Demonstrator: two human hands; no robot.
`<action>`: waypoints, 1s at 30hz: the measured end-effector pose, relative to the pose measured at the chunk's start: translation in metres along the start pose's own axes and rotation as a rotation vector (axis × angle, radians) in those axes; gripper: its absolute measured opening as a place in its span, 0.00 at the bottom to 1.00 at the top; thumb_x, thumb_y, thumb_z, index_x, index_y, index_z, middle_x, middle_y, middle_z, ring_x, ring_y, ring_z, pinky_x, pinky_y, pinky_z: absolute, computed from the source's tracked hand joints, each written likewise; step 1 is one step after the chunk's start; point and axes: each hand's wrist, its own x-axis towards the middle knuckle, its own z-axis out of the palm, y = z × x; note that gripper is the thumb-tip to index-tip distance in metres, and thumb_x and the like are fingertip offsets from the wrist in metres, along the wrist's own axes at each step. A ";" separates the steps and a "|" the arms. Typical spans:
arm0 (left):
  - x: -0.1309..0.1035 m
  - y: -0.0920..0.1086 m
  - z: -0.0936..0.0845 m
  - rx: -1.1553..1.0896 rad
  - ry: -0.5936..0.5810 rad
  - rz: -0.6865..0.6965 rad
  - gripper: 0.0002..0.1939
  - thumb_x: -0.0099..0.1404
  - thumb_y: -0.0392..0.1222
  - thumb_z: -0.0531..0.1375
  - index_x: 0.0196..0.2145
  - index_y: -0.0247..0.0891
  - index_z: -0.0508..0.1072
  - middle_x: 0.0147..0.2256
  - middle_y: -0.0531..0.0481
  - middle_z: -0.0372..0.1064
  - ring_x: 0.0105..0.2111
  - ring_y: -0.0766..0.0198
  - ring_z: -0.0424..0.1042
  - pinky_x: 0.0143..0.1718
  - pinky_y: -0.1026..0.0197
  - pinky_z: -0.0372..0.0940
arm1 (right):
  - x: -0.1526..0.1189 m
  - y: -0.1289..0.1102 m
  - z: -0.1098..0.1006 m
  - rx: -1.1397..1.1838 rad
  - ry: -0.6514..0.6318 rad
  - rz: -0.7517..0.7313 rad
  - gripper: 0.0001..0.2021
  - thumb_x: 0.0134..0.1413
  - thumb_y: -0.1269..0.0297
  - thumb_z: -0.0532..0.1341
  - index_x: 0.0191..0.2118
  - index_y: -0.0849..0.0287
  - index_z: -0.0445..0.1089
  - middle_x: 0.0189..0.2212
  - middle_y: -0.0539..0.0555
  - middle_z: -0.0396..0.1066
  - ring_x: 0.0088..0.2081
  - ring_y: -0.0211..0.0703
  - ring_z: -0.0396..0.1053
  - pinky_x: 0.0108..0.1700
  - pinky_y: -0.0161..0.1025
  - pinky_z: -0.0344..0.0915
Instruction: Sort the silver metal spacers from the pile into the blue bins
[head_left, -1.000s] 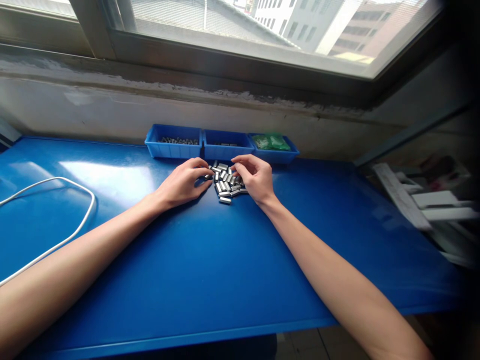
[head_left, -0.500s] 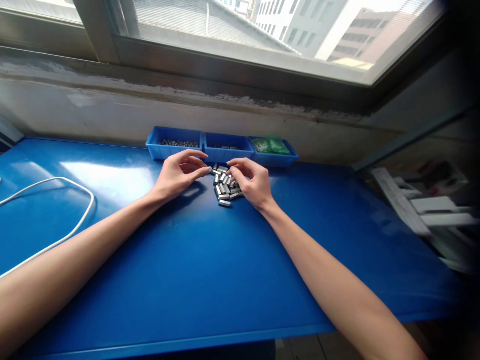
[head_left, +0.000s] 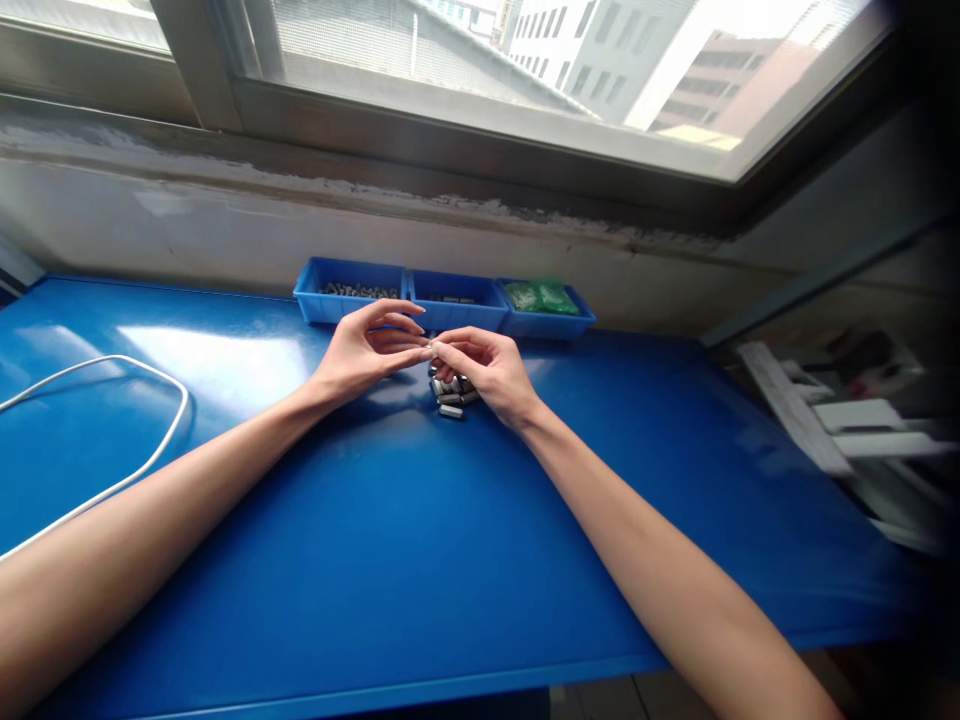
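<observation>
My left hand (head_left: 373,346) and my right hand (head_left: 491,370) meet at the fingertips above a pile of small silver metal blocks (head_left: 450,411). The right thumb and index finger are pinched together. On the left, thumb and middle fingers close toward that same spot, while the index finger is raised. Whatever sits between the fingertips is too small and covered to name. My right hand hides much of the pile; a few oblong blocks with dark sides show below the fingers.
Behind my hands stand three joined blue bins: the left bin (head_left: 307,292) holds small metal parts, the middle bin (head_left: 465,318) a few blocks, the right bin (head_left: 559,326) a green plastic bag (head_left: 544,296). A white cable (head_left: 176,420) curves across the blue table (head_left: 390,560) at left.
My right hand has moved left from over the pile, and its fingertips now meet those of my left hand. The left hand has shifted slightly right.
</observation>
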 end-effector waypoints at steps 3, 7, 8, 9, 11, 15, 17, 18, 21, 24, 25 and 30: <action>0.000 -0.001 -0.001 0.167 0.037 0.076 0.21 0.61 0.51 0.69 0.47 0.36 0.77 0.43 0.43 0.78 0.44 0.56 0.79 0.50 0.54 0.74 | 0.000 0.002 -0.003 -0.013 0.048 -0.007 0.17 0.48 0.48 0.72 0.37 0.55 0.77 0.27 0.50 0.78 0.28 0.41 0.76 0.34 0.39 0.75; 0.000 -0.007 -0.003 0.593 0.118 0.212 0.12 0.67 0.45 0.62 0.44 0.38 0.81 0.46 0.43 0.78 0.47 0.54 0.77 0.53 0.51 0.71 | 0.006 0.006 -0.010 -0.068 0.113 -0.044 0.18 0.49 0.47 0.71 0.38 0.56 0.77 0.28 0.51 0.78 0.29 0.42 0.76 0.36 0.40 0.76; 0.000 -0.009 -0.004 0.666 0.103 0.228 0.13 0.67 0.44 0.61 0.45 0.38 0.81 0.47 0.43 0.79 0.49 0.53 0.76 0.55 0.50 0.70 | 0.010 0.006 -0.012 -0.079 0.139 -0.062 0.19 0.49 0.47 0.71 0.38 0.56 0.77 0.30 0.51 0.79 0.30 0.42 0.77 0.37 0.41 0.76; 0.000 -0.011 -0.004 0.720 0.071 0.233 0.14 0.67 0.43 0.60 0.46 0.39 0.81 0.48 0.43 0.79 0.50 0.52 0.75 0.56 0.49 0.69 | 0.014 0.006 -0.014 -0.088 0.168 -0.082 0.19 0.50 0.46 0.70 0.40 0.56 0.77 0.32 0.52 0.79 0.32 0.43 0.77 0.39 0.41 0.77; 0.001 -0.015 -0.005 0.786 0.003 0.232 0.15 0.68 0.43 0.59 0.47 0.39 0.82 0.49 0.43 0.79 0.52 0.50 0.75 0.57 0.48 0.69 | 0.022 0.006 -0.020 -0.099 0.215 -0.118 0.19 0.52 0.47 0.69 0.44 0.55 0.77 0.37 0.53 0.80 0.36 0.44 0.79 0.42 0.43 0.77; 0.000 -0.018 -0.006 0.819 -0.068 0.229 0.15 0.68 0.43 0.59 0.44 0.37 0.83 0.46 0.43 0.80 0.48 0.50 0.77 0.54 0.49 0.70 | 0.032 0.007 -0.033 -0.187 0.219 -0.154 0.21 0.54 0.54 0.67 0.54 0.53 0.75 0.50 0.55 0.78 0.46 0.47 0.78 0.49 0.45 0.77; -0.001 -0.018 -0.007 0.819 -0.074 0.231 0.15 0.68 0.43 0.59 0.44 0.37 0.83 0.45 0.43 0.81 0.46 0.51 0.78 0.51 0.51 0.71 | 0.029 0.008 -0.038 -0.278 0.196 -0.172 0.23 0.55 0.58 0.66 0.57 0.51 0.74 0.56 0.55 0.76 0.50 0.48 0.76 0.51 0.45 0.76; -0.001 -0.017 -0.007 0.823 -0.074 0.230 0.14 0.68 0.44 0.59 0.44 0.37 0.83 0.44 0.43 0.81 0.45 0.51 0.78 0.50 0.51 0.71 | 0.026 0.009 -0.039 -0.324 0.183 -0.184 0.23 0.55 0.59 0.66 0.57 0.51 0.74 0.57 0.54 0.75 0.52 0.49 0.75 0.51 0.45 0.76; -0.001 -0.016 -0.008 0.845 -0.067 0.220 0.13 0.67 0.45 0.60 0.41 0.38 0.83 0.41 0.43 0.81 0.42 0.52 0.79 0.47 0.53 0.70 | 0.014 0.009 -0.042 -0.429 0.167 -0.226 0.19 0.57 0.61 0.64 0.55 0.51 0.76 0.57 0.53 0.75 0.54 0.50 0.74 0.53 0.46 0.75; 0.000 -0.017 -0.009 0.859 -0.064 0.196 0.12 0.67 0.46 0.61 0.41 0.39 0.82 0.39 0.45 0.81 0.39 0.53 0.78 0.45 0.54 0.69 | 0.006 0.010 -0.041 -0.496 0.179 -0.260 0.15 0.59 0.61 0.63 0.51 0.51 0.78 0.54 0.54 0.77 0.52 0.51 0.75 0.53 0.48 0.74; 0.000 -0.017 -0.010 0.859 -0.065 0.191 0.11 0.67 0.46 0.61 0.41 0.39 0.81 0.39 0.45 0.80 0.38 0.54 0.78 0.44 0.54 0.69 | 0.005 0.011 -0.041 -0.517 0.173 -0.270 0.14 0.60 0.61 0.62 0.51 0.51 0.78 0.54 0.54 0.77 0.53 0.51 0.75 0.54 0.48 0.73; 0.000 -0.016 -0.008 0.763 -0.038 0.185 0.10 0.68 0.44 0.61 0.44 0.40 0.80 0.40 0.47 0.80 0.40 0.55 0.79 0.46 0.56 0.70 | 0.002 0.015 -0.036 -0.629 0.096 -0.348 0.12 0.62 0.63 0.62 0.49 0.53 0.78 0.51 0.54 0.79 0.56 0.51 0.73 0.60 0.49 0.68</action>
